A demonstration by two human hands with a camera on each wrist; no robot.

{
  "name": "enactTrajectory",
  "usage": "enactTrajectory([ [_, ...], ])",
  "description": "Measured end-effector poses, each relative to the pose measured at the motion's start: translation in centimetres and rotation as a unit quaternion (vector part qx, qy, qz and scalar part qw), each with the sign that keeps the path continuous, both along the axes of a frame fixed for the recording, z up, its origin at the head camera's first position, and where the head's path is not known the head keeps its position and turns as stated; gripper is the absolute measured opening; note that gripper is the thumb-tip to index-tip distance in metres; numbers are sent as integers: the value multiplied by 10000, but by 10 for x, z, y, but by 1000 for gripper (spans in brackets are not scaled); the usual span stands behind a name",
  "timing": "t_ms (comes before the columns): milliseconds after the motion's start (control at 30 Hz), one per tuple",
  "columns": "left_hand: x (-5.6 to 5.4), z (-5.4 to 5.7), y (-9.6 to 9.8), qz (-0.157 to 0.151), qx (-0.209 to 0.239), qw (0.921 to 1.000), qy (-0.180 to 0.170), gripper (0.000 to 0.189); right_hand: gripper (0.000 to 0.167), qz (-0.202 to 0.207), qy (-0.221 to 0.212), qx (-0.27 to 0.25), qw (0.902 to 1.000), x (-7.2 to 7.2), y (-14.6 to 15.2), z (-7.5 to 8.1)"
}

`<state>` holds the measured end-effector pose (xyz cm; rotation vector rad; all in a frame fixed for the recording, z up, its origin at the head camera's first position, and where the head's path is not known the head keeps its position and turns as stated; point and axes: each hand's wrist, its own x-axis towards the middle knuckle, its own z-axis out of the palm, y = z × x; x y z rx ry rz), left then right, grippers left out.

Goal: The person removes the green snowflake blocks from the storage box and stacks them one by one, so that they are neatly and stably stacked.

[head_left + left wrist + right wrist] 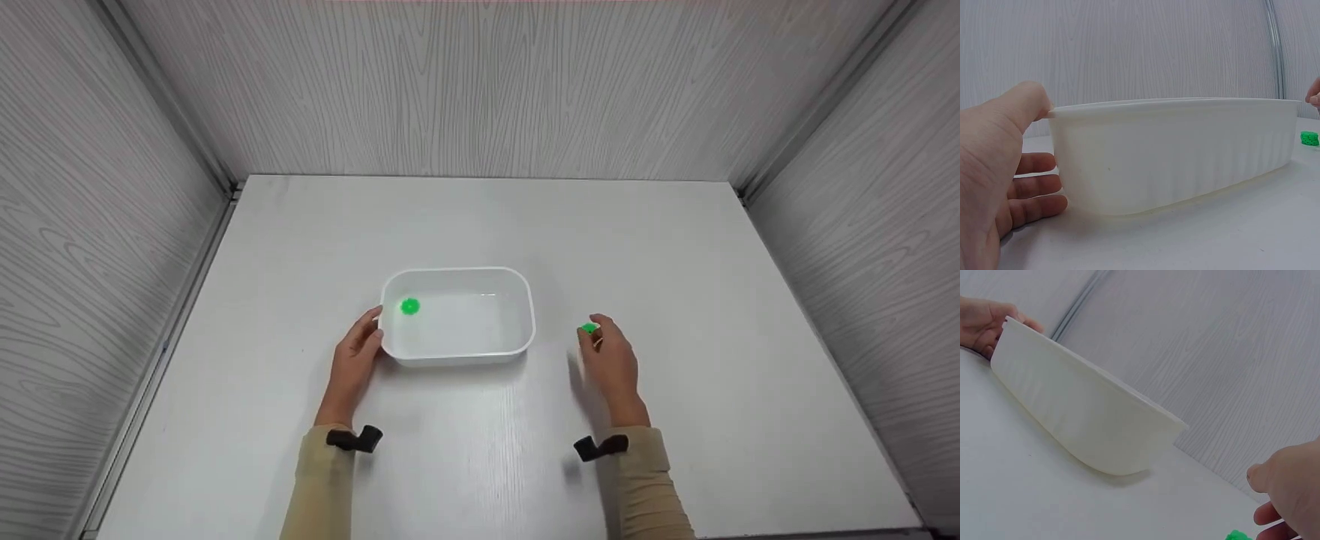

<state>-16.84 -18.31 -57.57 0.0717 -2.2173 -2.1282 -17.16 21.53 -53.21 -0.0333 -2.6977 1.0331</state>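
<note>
A white rectangular tub point(457, 355) with rounded corners stands on the table. My left hand point(357, 358) rests against its left end, thumb point(1036, 100) at the rim and the other fingers along the outer wall. Inside the tub, toward the left, lies a small green scalloped piece point(410, 306). To the right of the tub my right hand point(613, 366) hovers with thumb and fingers apart. A second bumpy green piece point(1309, 138) sits low beneath its fingertips, partly covered by them in the head view. In the right wrist view that green piece point(1237, 535) shows just below the fingers.
The white tabletop point(480, 225) is bounded by a grey wood-grain back panel point(480, 90) and side panels point(82, 225) at left and right point(862, 225). Black wrist mounts point(356, 439) sit on both sleeves.
</note>
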Motion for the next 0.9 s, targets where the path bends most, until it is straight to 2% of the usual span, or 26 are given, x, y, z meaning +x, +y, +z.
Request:
enactTrajectory([
  [267, 0, -3, -1, -60, -49, 10000, -7, 44, 30, 307, 732, 255, 9965, -7, -16, 13],
  [500, -1, -2, -2, -55, 13, 10000, -37, 41, 32, 492, 888, 320, 9943, -11, -36, 24],
  [667, -2, -3, -4, -83, 12, 10000, 12, 42, 32, 757, 1131, 430, 9898, -14, -52, 31],
  [900, -2, -5, -4, -166, 172, 9997, 108, 45, 33, 1154, 1228, 473, 9846, -16, -72, 35],
])
